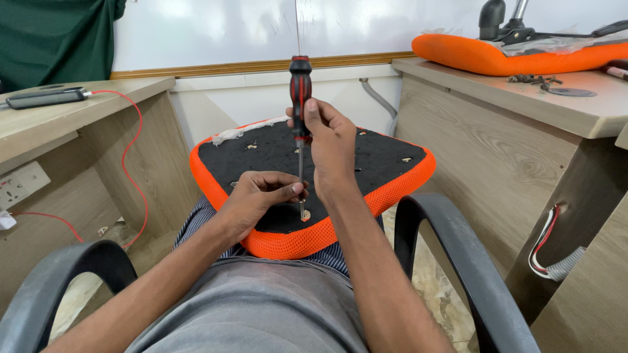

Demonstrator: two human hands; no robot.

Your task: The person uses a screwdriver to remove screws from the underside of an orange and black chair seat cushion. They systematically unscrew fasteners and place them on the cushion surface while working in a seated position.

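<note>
The right hand (330, 140) is closed around the red and black handle of a screwdriver (300, 98), holding it upright with the tip set down into a screw point near the front edge of a seat cushion (366, 163). The left hand (258, 196) rests on the cushion's black underside, fingers curled together, with the fingertips pinching the thin metal shaft just above the tip to steady it. The cushion, black underneath with an orange mesh rim, lies upside down across the person's lap, between the two dark armrests (451, 255) of the chair they sit in. A second orange cushion (497, 59) lies on the wooden surface (575, 111) to the right, with loose hardware beside it. A red cable (134, 163) hangs down from the surface on the left. The likely risk is the tip slipping out of the screw head, since the cushion is balanced on the lap and could tilt; the steadying fingers sit close enough to be jabbed.
</note>
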